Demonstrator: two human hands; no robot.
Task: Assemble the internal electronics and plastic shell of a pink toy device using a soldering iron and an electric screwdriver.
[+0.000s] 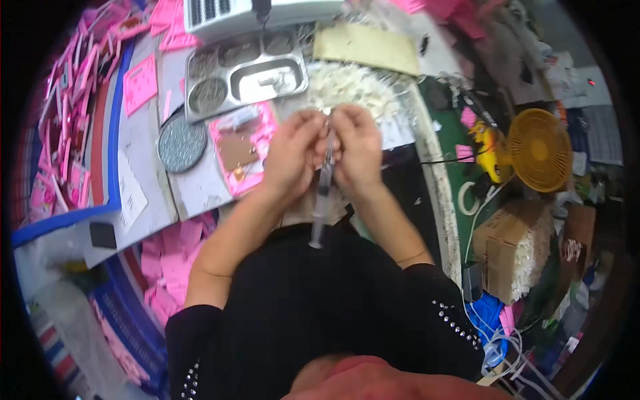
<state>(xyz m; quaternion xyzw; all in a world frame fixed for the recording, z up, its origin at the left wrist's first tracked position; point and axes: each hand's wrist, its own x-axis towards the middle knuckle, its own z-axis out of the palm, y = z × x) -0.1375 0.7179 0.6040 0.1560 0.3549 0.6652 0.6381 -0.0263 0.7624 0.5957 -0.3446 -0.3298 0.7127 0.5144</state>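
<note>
In front of my chest I hold a clear plastic syringe (323,200), its plunger end pointing back toward me. My left hand (293,148) is closed, with its fingers pinched at the far end of the syringe. My right hand (359,143) is closed round the same end from the other side, its fingertips meeting the left ones. The tip and anything small between the fingers are hidden. Left of my left hand lies a pink piece (257,175) with a brown panel. Beyond both hands is a pile of small whitish pieces (363,90).
A metal compartment tray (248,107) with small parts stands beyond the left hand, beside a round dish of greyish beads (182,141). Pink pieces (73,120) heap at far left. A yellowish board (367,48), an orange fan (540,150) and a cardboard box (497,240) are farther right.
</note>
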